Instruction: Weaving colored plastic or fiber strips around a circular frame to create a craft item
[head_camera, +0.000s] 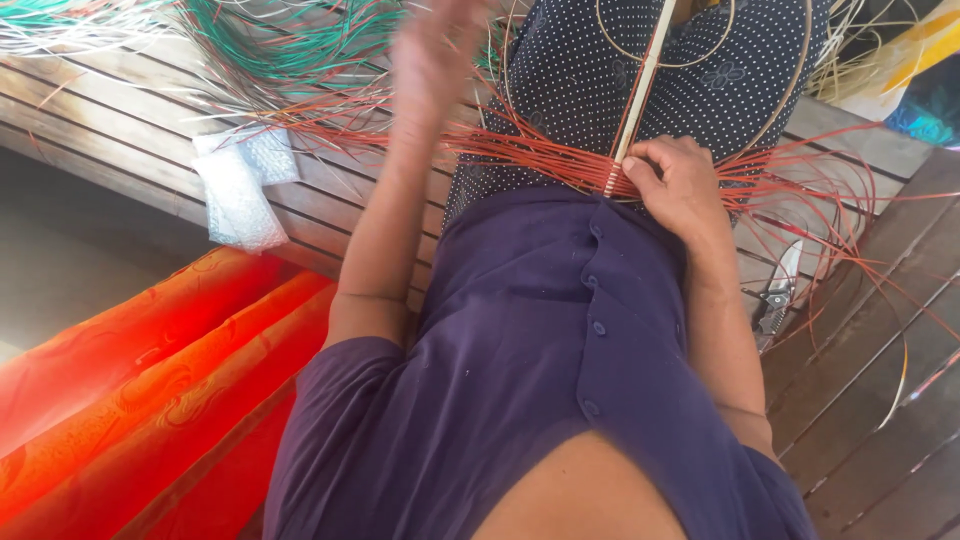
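My right hand (678, 182) pinches a band of red-orange woven strips (545, 155) against a pale flat stick (640, 80) that runs up across thin wire hoops (790, 95) on my lap. My left hand (435, 50) is raised and blurred with motion near the loose ends of the red strips; whether it holds any is unclear. The strips fan out left and right over my dotted dark skirt (580, 90).
Green, white and red strips (290, 50) lie heaped at the top left on the wooden slat platform (120, 130). A clear plastic bag (235, 190) rests beside them. Pruning shears (778, 295) lie at the right. Orange patterned cloth (150, 380) fills the lower left.
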